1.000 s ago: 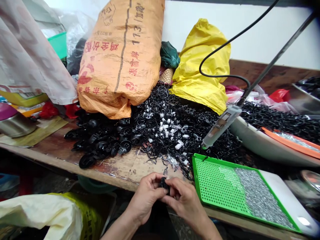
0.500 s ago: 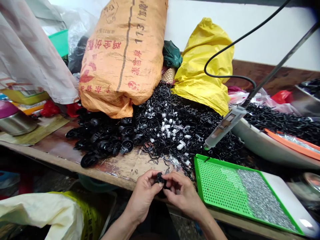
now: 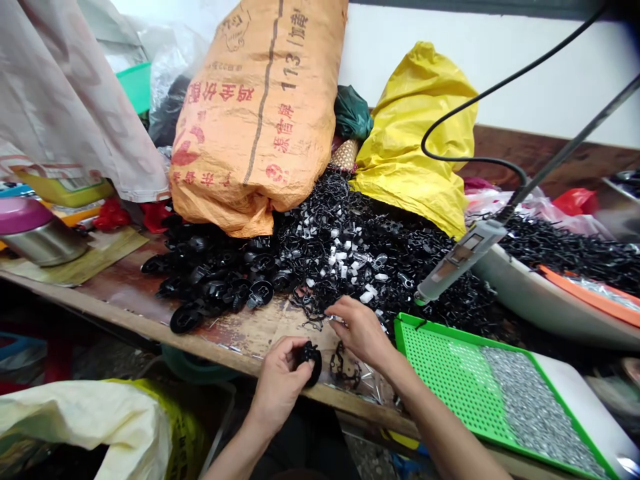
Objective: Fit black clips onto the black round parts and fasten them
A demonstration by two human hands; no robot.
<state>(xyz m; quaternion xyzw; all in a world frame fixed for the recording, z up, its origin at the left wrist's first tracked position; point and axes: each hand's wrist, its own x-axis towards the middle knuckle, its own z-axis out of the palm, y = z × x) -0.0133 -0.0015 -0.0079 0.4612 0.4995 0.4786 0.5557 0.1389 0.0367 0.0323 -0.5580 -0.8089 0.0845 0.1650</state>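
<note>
My left hand (image 3: 280,379) is closed on a black round plastic part (image 3: 311,363) with a toothed top, held just over the table's front edge. My right hand (image 3: 360,327) reaches forward, thumb and forefinger pinched low at the near edge of a pile of small black plastic pieces (image 3: 320,233). Something small and shiny shows at its fingertips, too small to make out. Small white blocks (image 3: 350,257) lie among the black pieces. Thin metal pins (image 3: 373,381) and a few black clips (image 3: 344,367) lie on the wood under my right wrist.
Black round parts (image 3: 215,287) are heaped to the left, under an orange woven sack (image 3: 260,120). A grey electric screwdriver (image 3: 460,260) hangs at the right above a green perforated tray (image 3: 440,373) holding small metal screws. Behind stands a yellow bag (image 3: 420,127); a wide basin (image 3: 525,287) is farther right.
My right hand has left the black part and moved forward to the pile's edge. The left hand keeps the part, shifted slightly left. The view has shifted a little.
</note>
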